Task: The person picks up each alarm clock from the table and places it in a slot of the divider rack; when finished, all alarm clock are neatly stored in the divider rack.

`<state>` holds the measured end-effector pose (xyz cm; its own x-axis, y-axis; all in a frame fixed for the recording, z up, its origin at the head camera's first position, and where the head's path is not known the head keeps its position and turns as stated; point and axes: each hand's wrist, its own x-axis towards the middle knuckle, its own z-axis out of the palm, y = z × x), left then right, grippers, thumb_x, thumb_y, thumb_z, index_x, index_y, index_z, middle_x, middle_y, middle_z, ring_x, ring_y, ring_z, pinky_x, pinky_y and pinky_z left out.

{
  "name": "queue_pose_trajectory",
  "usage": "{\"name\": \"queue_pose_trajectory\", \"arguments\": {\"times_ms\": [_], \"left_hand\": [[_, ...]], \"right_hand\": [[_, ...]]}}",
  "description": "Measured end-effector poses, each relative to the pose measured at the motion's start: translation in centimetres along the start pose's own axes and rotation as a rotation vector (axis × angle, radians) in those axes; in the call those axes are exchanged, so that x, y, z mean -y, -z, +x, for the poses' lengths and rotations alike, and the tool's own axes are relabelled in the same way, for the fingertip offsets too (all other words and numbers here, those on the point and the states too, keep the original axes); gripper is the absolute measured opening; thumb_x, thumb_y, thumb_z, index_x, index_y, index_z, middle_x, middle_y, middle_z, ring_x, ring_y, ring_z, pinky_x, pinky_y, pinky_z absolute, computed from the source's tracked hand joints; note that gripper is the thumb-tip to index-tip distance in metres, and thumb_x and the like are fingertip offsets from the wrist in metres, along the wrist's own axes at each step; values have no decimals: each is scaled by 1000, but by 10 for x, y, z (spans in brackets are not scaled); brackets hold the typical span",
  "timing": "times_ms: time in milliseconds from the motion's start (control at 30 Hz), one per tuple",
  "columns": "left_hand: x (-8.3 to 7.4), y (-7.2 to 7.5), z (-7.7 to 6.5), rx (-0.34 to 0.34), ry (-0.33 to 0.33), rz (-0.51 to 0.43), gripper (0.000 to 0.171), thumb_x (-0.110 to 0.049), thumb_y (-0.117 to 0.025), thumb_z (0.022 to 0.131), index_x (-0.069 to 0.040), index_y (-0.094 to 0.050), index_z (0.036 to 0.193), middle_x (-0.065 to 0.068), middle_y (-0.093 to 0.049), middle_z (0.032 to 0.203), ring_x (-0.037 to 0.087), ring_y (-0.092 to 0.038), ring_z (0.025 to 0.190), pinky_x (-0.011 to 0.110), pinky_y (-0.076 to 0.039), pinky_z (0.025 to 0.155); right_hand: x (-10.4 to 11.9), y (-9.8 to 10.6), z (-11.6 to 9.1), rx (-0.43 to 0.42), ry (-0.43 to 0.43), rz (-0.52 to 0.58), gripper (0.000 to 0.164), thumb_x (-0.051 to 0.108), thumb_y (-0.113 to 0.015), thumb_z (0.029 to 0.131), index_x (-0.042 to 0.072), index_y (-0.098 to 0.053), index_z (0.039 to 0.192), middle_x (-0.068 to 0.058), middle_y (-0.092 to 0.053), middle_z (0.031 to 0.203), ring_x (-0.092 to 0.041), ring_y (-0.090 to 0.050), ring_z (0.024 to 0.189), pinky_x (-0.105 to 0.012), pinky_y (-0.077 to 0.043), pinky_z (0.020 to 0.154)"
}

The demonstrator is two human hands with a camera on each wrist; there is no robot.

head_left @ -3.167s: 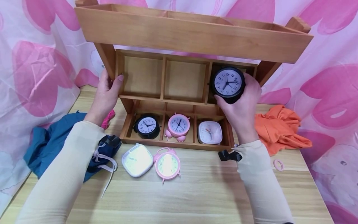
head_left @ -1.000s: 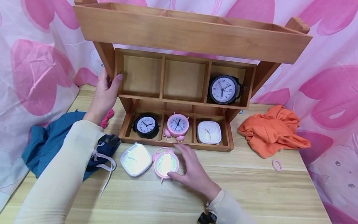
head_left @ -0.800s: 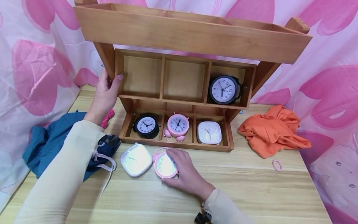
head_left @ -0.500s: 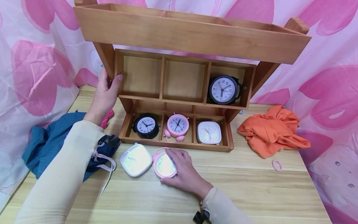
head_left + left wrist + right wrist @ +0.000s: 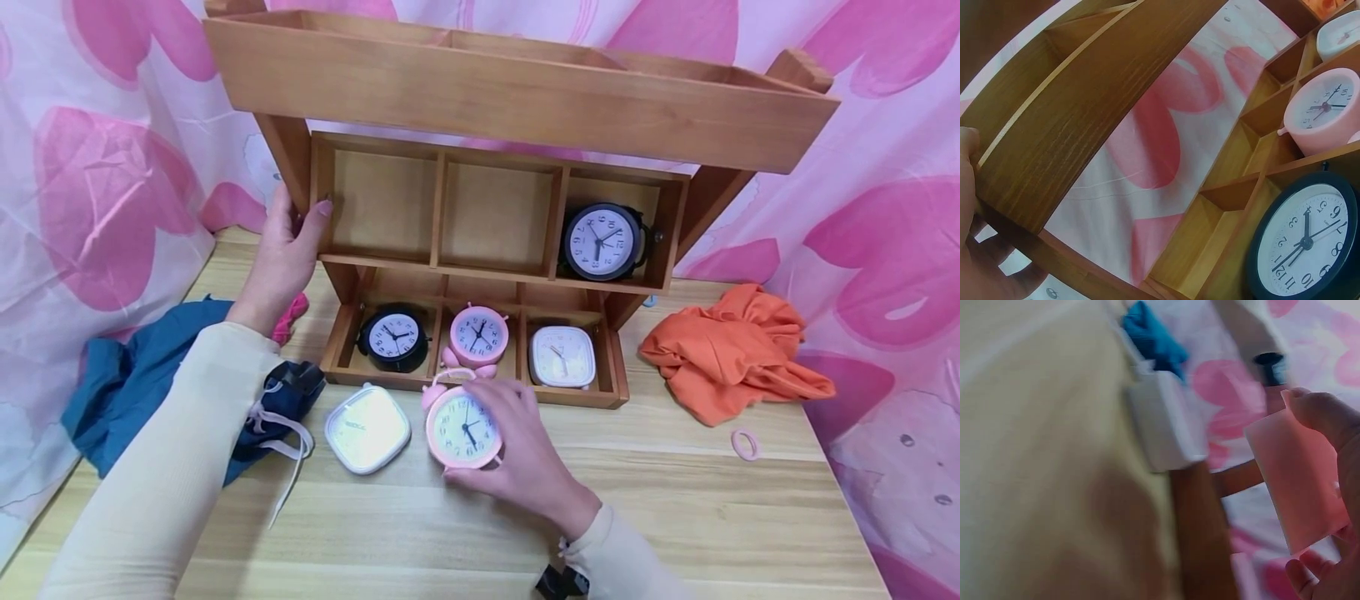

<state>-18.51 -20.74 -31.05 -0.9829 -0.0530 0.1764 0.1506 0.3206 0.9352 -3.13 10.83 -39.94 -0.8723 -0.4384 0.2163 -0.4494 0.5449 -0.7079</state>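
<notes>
My right hand (image 5: 528, 467) grips a pink twin-bell alarm clock (image 5: 459, 433) by its right side, lifted off the table just before the shelf. The right wrist view shows the clock's smooth pink side (image 5: 1297, 481) between thumb and fingers. At the shelf's left side, my left hand (image 5: 277, 262) holds the wooden tiered shelf (image 5: 517, 100), thumb in front and fingers partly hidden behind. A black alarm clock (image 5: 600, 242) lies in the middle tier's right compartment. Across the bottom tier sit a black clock (image 5: 395, 337), a pink clock (image 5: 478, 333) and a white clock (image 5: 562, 356).
A white square clock (image 5: 367, 429) lies on the wooden table (image 5: 720, 517) before the shelf. A teal cloth bag (image 5: 142, 375) with a white cord is at left. An orange cloth (image 5: 731, 350) and a pink ring (image 5: 745, 445) lie at right. Patterned curtain (image 5: 885, 217) hangs behind.
My right hand let go of the black clock in the middle tier's right compartment, moved to the pink clock on the table, gripped it and raised it slightly rightward. My left hand stayed on the shelf.
</notes>
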Motion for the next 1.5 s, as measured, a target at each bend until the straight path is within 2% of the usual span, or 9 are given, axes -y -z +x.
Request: {"name": "queue_pose_trajectory", "arguments": {"times_ms": [100, 267, 367, 567, 800, 1033, 1233, 1367, 1500], "left_hand": [[-1, 0, 0, 0, -1, 1, 60, -42, -45, 103, -39, -15, 154, -2, -26, 160, 27, -32, 146, 59, -32, 114], [-1, 1, -1, -1, 15, 17, 61, -45, -45, 102, -40, -13, 154, -4, -24, 161, 27, -31, 147, 59, -31, 114], [1, 0, -2, -3, 24, 26, 62, -46, -46, 102, -40, -12, 154, -6, -23, 161, 26, -30, 147, 58, -31, 115], [3, -1, -3, -4, 30, 36, 62, -47, -46, 102, -42, -12, 153, -6, -24, 160, 26, -31, 147, 58, -32, 114], [3, 0, -3, -6, 20, 39, 59, -44, -44, 103, -38, -15, 154, -1, -25, 160, 29, -32, 146, 59, -32, 114], [-10, -1, -8, -3, 24, 36, 59, -41, -43, 104, -35, -15, 155, 3, -26, 161, 32, -32, 146, 59, -32, 114], [-24, -2, -15, 0, 24, 27, 59, -40, -43, 104, -33, -16, 155, 4, -26, 161, 32, -32, 146, 58, -31, 114], [-22, -2, -12, -1, 30, 28, 59, -41, -43, 104, -34, -15, 155, 3, -25, 161, 32, -31, 146, 58, -31, 115], [-11, -1, -7, -4, 27, 27, 59, -41, -44, 104, -34, -15, 155, 3, -25, 161, 31, -31, 146, 58, -31, 114]], "right_hand": [[10, 23, 13, -80, 96, -9, 102, 41, -92, 59, 17, -44, 146, -2, -49, 146, -24, -33, 135, -55, -35, 108], [21, 63, 50, -275, 350, -87, 101, 42, -92, 59, 4, -47, 142, -11, -54, 140, -31, -39, 130, -50, -30, 111], [27, 84, 75, -348, 403, -141, 101, 39, -92, 60, 4, -46, 142, -13, -53, 139, -31, -40, 130, -47, -27, 112], [28, 108, 117, -409, 360, -225, 96, 39, -91, 66, 7, -44, 143, -10, -52, 141, -26, -42, 130, -44, -24, 113], [21, 109, 146, -405, 290, -292, 91, 48, -85, 71, 11, -44, 144, -6, -50, 143, -22, -42, 130, -41, -21, 118], [18, 103, 154, -361, 184, -373, 91, 53, -83, 72, 19, -42, 146, -5, -44, 148, -26, -31, 138, -50, -25, 114], [17, 102, 155, -337, 161, -453, 90, 55, -81, 73, 20, -43, 147, -6, -41, 150, -28, -29, 140, -51, -30, 108], [15, 102, 155, -327, 164, -493, 86, 55, -79, 75, 18, -44, 144, -8, -41, 149, -29, -29, 140, -51, -31, 106], [15, 102, 155, -308, 169, -510, 77, 53, -76, 80, 18, -48, 142, -8, -41, 149, -30, -30, 140, -52, -31, 105]]}}
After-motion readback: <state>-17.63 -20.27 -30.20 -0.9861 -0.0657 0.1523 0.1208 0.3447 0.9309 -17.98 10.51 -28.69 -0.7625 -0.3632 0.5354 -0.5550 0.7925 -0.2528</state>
